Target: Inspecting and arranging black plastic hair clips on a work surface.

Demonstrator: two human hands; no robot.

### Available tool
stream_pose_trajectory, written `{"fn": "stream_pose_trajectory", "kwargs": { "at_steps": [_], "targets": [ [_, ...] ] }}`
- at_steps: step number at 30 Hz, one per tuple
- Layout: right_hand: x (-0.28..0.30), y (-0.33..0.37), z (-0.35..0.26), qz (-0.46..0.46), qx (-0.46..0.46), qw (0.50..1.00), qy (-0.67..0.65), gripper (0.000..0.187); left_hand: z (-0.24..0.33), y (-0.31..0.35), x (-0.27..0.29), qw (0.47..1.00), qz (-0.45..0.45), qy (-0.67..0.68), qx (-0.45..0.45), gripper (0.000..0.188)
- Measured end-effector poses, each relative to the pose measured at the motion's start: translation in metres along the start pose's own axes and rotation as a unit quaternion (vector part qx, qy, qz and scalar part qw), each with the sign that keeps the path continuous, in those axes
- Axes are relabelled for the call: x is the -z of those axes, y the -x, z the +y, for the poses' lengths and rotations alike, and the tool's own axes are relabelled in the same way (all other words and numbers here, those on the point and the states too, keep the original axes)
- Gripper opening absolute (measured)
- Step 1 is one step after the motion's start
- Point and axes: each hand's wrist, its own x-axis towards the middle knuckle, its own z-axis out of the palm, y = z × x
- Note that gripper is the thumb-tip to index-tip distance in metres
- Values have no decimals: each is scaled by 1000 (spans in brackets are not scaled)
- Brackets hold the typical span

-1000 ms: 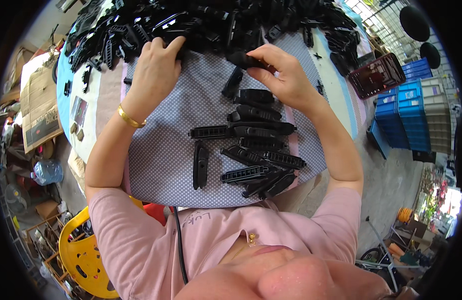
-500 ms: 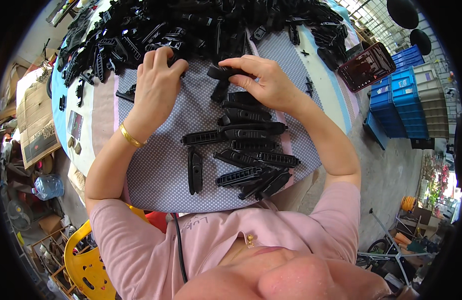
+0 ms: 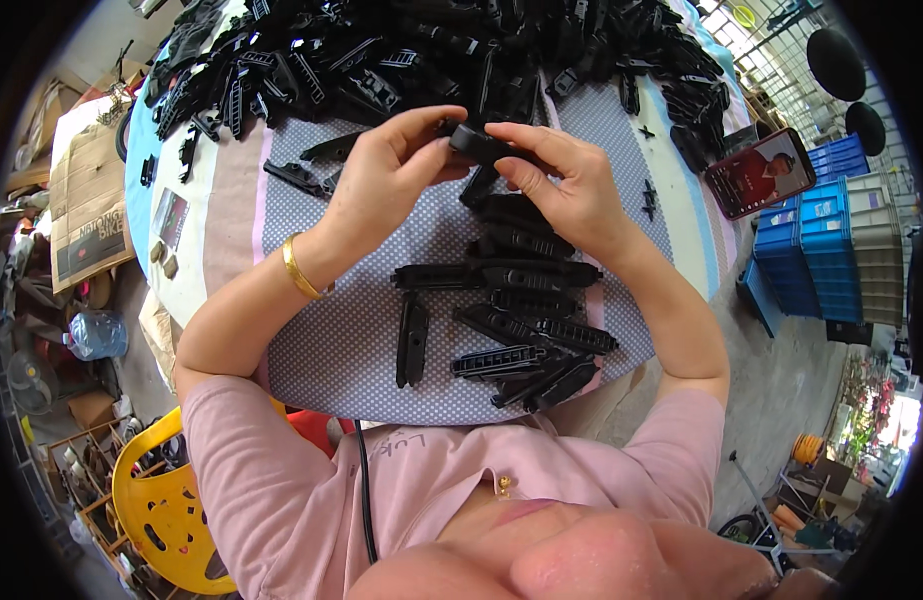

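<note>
Above the far middle of the table, my right hand [image 3: 571, 185] pinches a black plastic part [image 3: 478, 144] between thumb and fingers. My left hand [image 3: 393, 165] meets it from the other side, thumb and fingertips closed around a small dark piece [image 3: 445, 127], too hidden to name, against the part's end. Just below the hands lies a loose stack of long black plastic pieces [image 3: 526, 275], some ribbed and some smooth. One such piece [image 3: 411, 340] lies apart, pointing toward me.
A large heap of black plastic parts [image 3: 381, 55] covers the table's far side. Several loose ones [image 3: 296, 178] lie left of my hands. At the right edge stands a phone [image 3: 761, 175] with its screen lit. Beyond are stacked blue and grey crates [image 3: 826, 235]; a yellow chair [image 3: 166, 510] is at lower left.
My left hand has left the heap's edge and come right to the black part in my right hand. The two hands now meet at it. The phone's picture has changed.
</note>
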Motion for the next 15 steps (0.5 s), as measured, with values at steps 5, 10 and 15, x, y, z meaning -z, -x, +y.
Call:
{"fn": "stream_pose_trajectory", "kwargs": {
  "at_steps": [5, 10, 15],
  "targets": [
    [3, -1, -4, -7, -7, 997, 73, 29, -1, 4, 0, 998, -27, -61, -23, 38],
    [-1, 4, -7, 9, 37, 997, 74, 36, 1, 2, 3, 993, -20, -113, -37, 34],
    [9, -1, -5, 16, 68, 987, 144, 51, 6, 4, 4, 994, -35, -70, -77, 28]
  ]
}}
